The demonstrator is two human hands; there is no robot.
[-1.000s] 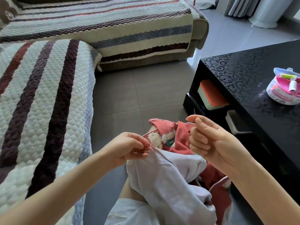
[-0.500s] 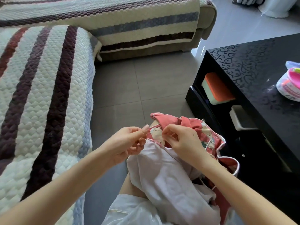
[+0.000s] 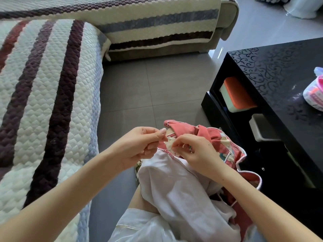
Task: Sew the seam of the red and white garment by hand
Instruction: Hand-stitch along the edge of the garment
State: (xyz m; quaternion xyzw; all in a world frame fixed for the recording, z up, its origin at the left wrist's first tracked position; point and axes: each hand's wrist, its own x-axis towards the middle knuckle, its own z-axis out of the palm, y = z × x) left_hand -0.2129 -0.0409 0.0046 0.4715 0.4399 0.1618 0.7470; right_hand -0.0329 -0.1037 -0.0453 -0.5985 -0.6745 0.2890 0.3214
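**Seam work in progress on lap: both hands engaged at the join**

The red and white garment (image 3: 181, 187) lies bunched on the person's lap, low and centre in the head view. Its white part spreads toward the camera. The red printed part, edged in white piping, is heaped on the far side and spills to the right, toward the black table (image 3: 279, 70).

The seam (image 3: 165, 150) runs where the white cloth meets the red, and a short line of red stitches shows along it. Both hands meet at this point.

The left hand (image 3: 139, 145) is clenched on the cloth. Thumb and forefinger pinch the garment's edge just left of the seam, and the other fingers are curled into the palm.

The right hand (image 3: 197, 151) lies over the red part with its fingers curled. Thumb and forefinger pinch a thin bright needle (image 3: 168, 150), whose tip lies against the stitched line. The needle is very small in the view, and no thread can be made out.

The two hands are near each other but do not touch; the seam sits between them.

Surroundings: a sofa (image 3: 52, 102) with a quilted striped cover stands to the left and across the back. The grey tiled floor (image 3: 157, 88) lies between the sofa and the table. An orange-lidded box (image 3: 237, 95) sits in the table's open shelf. A round container (image 3: 314, 95) stands on the tabletop, cut off by the right edge of the frame.
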